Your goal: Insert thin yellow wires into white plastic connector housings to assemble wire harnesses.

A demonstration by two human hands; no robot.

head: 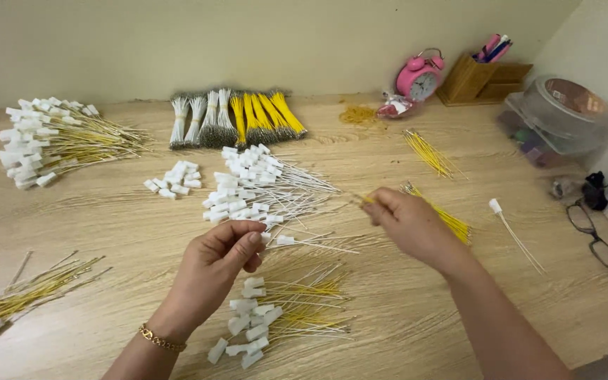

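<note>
- We see our left hand w/ fingers pinched together on sth small; prob. a white connector, but it's hidden, can't tell for sure.
- Right hand: fingers clamped on a thin yellow wire, its free tip poking out left, toward the left hand.
- Key relation: the wire's long axis runs roughly left-right, tip aimed at the left fingers; the gap betw. the two hands is open, tips near but not touching.
- Right hand is the nearer one to the loose yellow wires, lying just behind and right of its fingers, long axis diagonal.
- Left hand is nearer the finished yellow-white pieces, just below its fingers, white heads left, wire tails right.
- Beyond the left fingers: pile of white-headed white wires, tails pointing right; small heap of loose white connectors farther left.
- Single white-headed wire well right of the right hand, on the worktop; glasses farther right.
</note>
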